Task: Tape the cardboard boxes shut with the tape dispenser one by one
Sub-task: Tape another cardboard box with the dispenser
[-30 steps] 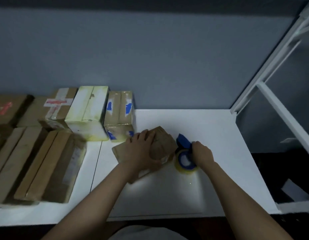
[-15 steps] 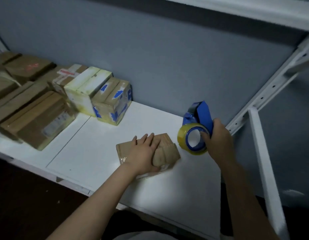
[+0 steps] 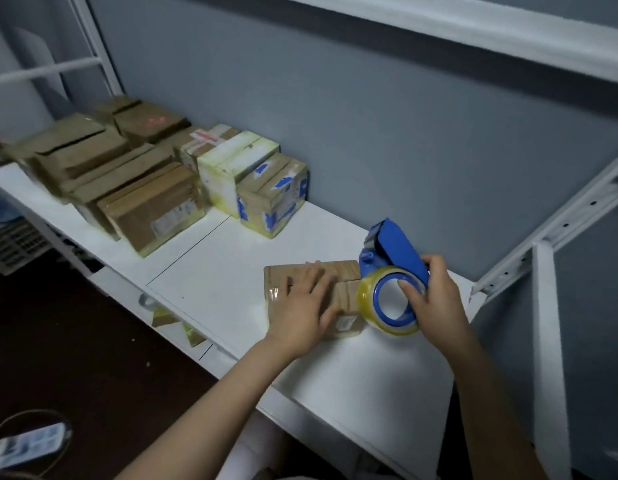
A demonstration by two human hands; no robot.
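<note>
While the left hand point(image 3: 302, 308) lies flat with fingers spread on top of a small cardboard box point(image 3: 347, 292), pressing it down rather than gripping it, the right hand point(image 3: 434, 299) is wrapped around a blue tape dispenser point(image 3: 394, 249). This head view looks down at a white shelf point(image 3: 210, 258) against a grey wall point(image 3: 370, 140). The small box sits near the front right part of the shelf, with the seam between its top flaps visible beside the left fingers. The dispenser is held just right of the box, its blue nose tilted up and away toward the wall. A roll of yellowish clear tape point(image 3: 387, 299) on a blue hub hangs at the dispenser's lower end, overlapping the right edge of the box; whether it touches the box cannot be told. The right thumb reaches into the hub opening. Farther left along the shelf, well apart from the hands, stands a cluster of cardboard boxes point(image 3: 141, 188), several already taped, including a pale yellow-stained one point(image 3: 231, 171) and one with blue patches point(image 3: 273, 199). White metal uprights point(image 3: 550, 341) frame the shelf on the right.
</note>
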